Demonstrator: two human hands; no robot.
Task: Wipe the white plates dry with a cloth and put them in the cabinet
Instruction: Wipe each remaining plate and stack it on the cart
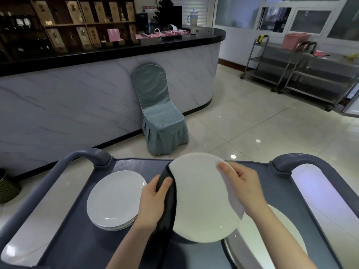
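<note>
**Plate held over the cart**

A white plate [202,200] is held tilted above the grey cart [310,202]. The left hand [153,200] has its grip clamped on a dark cloth [167,212] at the plate's left rim. The right hand [245,188] pinches its right rim. A stack of plates [114,199] lies left.

- Cart [279,191]: dark blue tray, grey handle at its left and right edge.
- Chair [159,109]: blue-grey cover, back against the counter [77,98].
- Counter: marbled front, black top; cup [193,23] near the top's right end.
- Shelves [68,22] behind: boxes, bottles.
- Steel trolleys [310,70], far right; pink bin [295,40] on top.
- Woven basket [7,187] on the floor, left.
</note>
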